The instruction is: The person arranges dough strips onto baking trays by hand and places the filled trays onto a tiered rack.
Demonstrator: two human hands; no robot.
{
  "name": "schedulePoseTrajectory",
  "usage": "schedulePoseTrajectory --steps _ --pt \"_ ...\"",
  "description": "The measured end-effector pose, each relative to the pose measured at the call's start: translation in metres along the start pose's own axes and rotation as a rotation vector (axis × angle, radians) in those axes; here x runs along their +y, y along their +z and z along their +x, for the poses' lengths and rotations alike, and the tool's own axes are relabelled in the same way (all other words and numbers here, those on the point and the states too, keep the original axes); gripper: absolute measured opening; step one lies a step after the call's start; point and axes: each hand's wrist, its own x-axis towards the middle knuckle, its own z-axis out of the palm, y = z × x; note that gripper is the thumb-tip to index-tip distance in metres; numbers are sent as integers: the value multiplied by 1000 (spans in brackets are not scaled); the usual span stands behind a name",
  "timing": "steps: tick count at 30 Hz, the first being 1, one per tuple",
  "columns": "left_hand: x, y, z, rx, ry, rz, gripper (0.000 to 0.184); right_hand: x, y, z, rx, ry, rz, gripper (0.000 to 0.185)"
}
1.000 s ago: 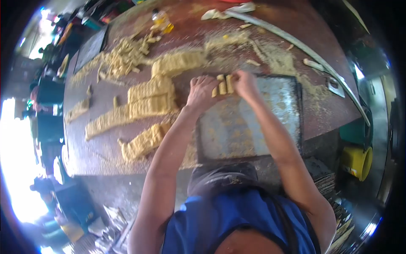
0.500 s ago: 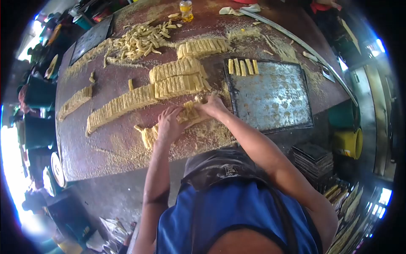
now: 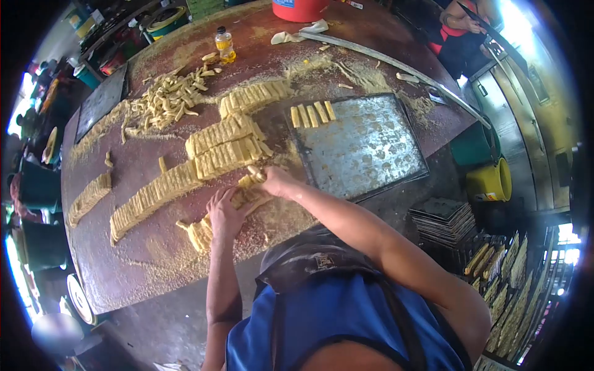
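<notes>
1. We're on the head view, and both hands are working at the near row (image 3: 200, 235) of pale sticks, at the edge of the table (image 3: 154, 247) closest to the person.
2. The left hand (image 3: 225, 214) lies over that row, fingers reaching forward and thumb spread wide.
3. The right hand (image 3: 278, 182) is curled in at the row's right end, a pale piece (image 3: 255, 173) showing at its fingertips; we can't tell whether it's firmly pinched.
4. Now the count on the tray (image 3: 365, 154): five sticks (image 3: 312, 115) stand side by side along its far left edge, and the rest of its surface shows only round marks.
5. So by our judgement it's early on this tray, with plenty left on the table: the long row (image 3: 156, 191), the double row (image 3: 226, 148) touching its upper end, the far row (image 3: 255, 97), the short row (image 3: 90, 199) out left, and the loose pile (image 3: 166, 99) near the bottle (image 3: 224, 47).
6. Against the picture a second ago, what a switch! There, both hands are at the tray's far left corner with sticks between them; here they're down at the near row.
7. Against half a second ago, the hands match closely, the tray's five sticks haven't changed, and our camera has swung, bringing the red tub (image 3: 300, 9) further into view.
</notes>
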Motion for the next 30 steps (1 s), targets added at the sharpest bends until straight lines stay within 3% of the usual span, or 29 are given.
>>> schedulePoseTrajectory --steps 3,5,6,8,9,13,14,15,17,19,22,28,30 --pt "5 -3 17 75 9 -3 57 10 -20 10 -52 -132 -5 53" --pt "29 -7 33 322 101 -189 41 21 -41 14 -245 60 156 40" --pt "54 -14 37 408 56 -188 32 27 -54 16 -258 53 151 40" --pt "78 -7 54 432 11 -261 27 43 -85 24 -297 -40 423 34" --pt "89 0 62 435 1 -247 27 28 -128 2 -240 -255 235 33" --pt "136 43 88 308 42 -289 24 66 -262 34 13 -209 354 42" --pt "154 54 95 257 33 -287 24 80 -276 52 244 -78 402 33" --pt "173 63 104 182 60 -283 25 117 -290 96 399 -319 57 36" --pt "201 84 130 106 85 -271 26 100 -299 89 442 -265 -54 40" --pt "215 119 158 113 281 -101 35 95 -298 89 512 -257 -195 41" --pt "252 137 177 61 285 -4 37 95 -307 82 518 -225 -291 36" --pt "275 155 204 -60 361 238 41 97 -327 73 492 -194 -285 27" --pt "272 157 206 -28 381 189 42 95 -342 63 489 -148 -224 24"
